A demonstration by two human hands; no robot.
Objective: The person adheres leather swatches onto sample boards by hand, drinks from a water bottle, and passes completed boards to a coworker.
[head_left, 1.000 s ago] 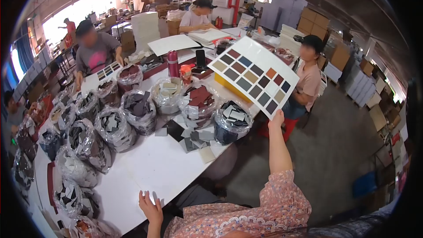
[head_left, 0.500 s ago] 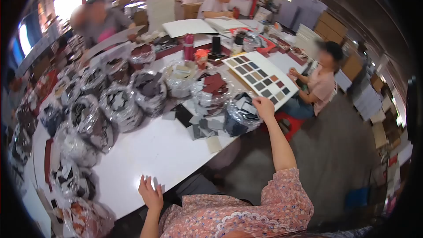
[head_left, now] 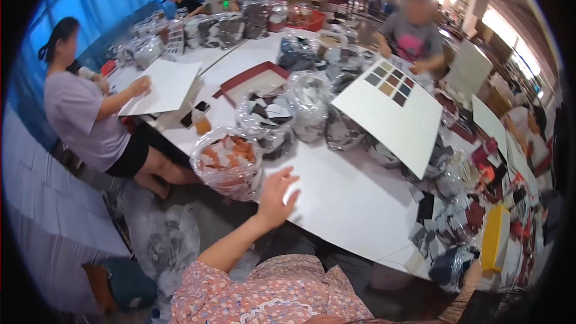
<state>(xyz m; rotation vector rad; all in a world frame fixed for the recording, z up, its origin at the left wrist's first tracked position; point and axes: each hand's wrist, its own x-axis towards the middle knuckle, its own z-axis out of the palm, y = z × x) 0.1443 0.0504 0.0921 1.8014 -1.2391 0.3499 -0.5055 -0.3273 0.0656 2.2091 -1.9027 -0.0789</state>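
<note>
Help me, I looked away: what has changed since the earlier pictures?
The view has swung left. The left hand has moved toward the bag of orange pieces, fingers spread. The right hand, which held a sheet of colour samples, is now near the yellow box; no sheet shows in it. A swatch board now slants before the co-worker in grey. The filled bags stay on the table.

on the table, a tray lies behind the front-left bags of pieces.
</note>
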